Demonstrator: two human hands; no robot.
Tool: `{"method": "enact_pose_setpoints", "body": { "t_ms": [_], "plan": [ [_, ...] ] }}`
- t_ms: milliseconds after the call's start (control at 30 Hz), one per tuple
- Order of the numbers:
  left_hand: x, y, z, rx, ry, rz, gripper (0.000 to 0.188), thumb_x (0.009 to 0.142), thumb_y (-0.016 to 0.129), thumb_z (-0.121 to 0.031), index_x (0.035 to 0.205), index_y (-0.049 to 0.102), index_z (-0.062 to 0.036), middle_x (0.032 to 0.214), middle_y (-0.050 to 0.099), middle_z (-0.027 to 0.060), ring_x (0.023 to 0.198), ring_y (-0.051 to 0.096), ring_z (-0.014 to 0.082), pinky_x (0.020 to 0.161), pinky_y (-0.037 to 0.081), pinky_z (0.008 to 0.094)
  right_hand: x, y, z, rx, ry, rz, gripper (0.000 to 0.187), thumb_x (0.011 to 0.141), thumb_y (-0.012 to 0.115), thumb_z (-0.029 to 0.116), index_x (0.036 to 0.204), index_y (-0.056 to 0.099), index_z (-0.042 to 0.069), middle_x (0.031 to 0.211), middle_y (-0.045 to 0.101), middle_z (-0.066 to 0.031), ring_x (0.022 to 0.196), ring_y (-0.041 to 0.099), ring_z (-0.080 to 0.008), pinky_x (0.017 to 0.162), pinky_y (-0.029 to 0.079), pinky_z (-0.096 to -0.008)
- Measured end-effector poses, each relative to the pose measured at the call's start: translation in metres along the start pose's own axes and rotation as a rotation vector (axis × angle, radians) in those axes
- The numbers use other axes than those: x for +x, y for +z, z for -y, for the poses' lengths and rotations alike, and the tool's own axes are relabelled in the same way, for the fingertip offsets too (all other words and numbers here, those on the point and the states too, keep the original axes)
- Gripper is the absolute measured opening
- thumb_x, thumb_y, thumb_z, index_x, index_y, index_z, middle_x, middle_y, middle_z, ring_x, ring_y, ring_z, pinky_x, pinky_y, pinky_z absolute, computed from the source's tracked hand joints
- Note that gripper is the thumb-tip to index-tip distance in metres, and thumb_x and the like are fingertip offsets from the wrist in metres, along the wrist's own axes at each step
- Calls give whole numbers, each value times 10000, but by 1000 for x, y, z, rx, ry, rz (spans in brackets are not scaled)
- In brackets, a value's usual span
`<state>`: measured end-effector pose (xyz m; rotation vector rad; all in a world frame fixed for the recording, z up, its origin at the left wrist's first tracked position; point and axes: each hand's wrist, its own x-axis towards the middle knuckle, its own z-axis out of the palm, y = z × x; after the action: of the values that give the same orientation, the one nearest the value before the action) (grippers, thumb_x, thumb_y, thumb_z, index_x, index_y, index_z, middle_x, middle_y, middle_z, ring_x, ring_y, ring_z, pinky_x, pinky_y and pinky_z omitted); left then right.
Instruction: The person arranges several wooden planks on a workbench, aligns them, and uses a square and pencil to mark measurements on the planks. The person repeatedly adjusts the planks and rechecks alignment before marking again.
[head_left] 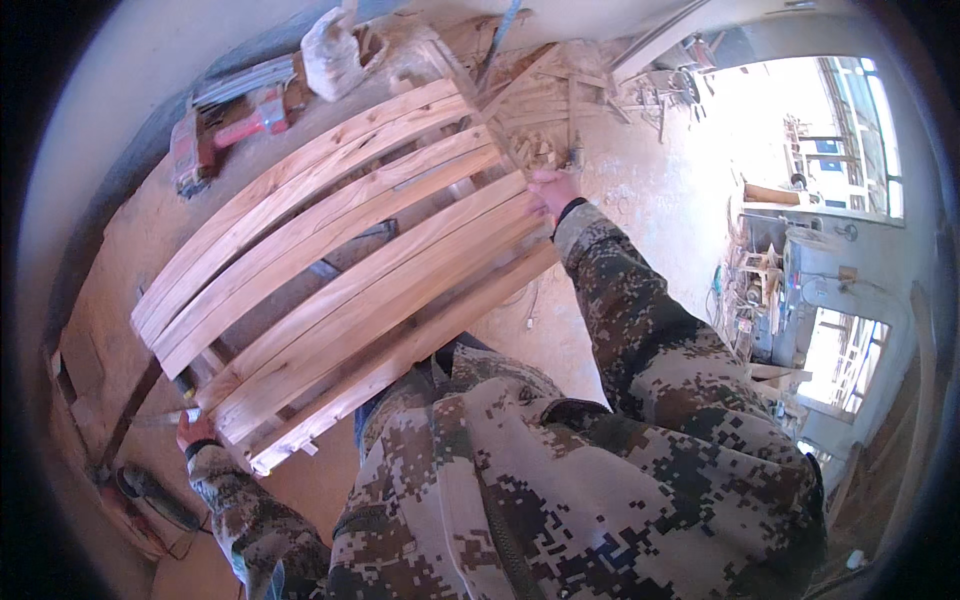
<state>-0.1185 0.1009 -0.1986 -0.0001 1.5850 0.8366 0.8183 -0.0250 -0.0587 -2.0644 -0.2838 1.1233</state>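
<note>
In front of my body lies a slatted wooden frame (370,270), its long pale-brown boards side by side with gaps between some of them. My right hand (553,192) is closed at its right end, by the ends of the boards. At the near left corner, my left hand (195,428) grips the frame's end; part of its fingers is hidden. A thin pale strip (160,416) sits right beside that hand, too small to name. The frame's near edge comes close to the front of my camouflage jacket.
Beyond the frame, a red-and-grey power tool (232,135) and a crumpled white plastic bag (333,55) rest on a work surface. A dark tool (158,497) lies at lower left. Scrap wood (565,95) is piled at the back; bright windows (845,360) stand at right.
</note>
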Motion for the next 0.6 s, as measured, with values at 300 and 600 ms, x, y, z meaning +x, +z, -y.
{"method": "enact_pose_setpoints", "body": {
  "t_ms": [300,600],
  "plan": [
    [-3,21,-9,663,186,-148,499,860,599,-356,1293,557,-110,1035,633,214,895,604,372,771,489,440,-2,5,-5,62,27,-45,441,948,585,66,1373,473,32,1118,641,-170,731,732,-308,517,546,-380],
    [-23,48,1,1503,681,-426,795,665,847,-250,1348,563,41,1283,636,247,1203,608,355,1020,471,417,-9,7,-13,145,-6,-69,409,943,583,57,1320,482,-67,906,675,-200,656,727,-335,453,563,-401]
  ]
}}
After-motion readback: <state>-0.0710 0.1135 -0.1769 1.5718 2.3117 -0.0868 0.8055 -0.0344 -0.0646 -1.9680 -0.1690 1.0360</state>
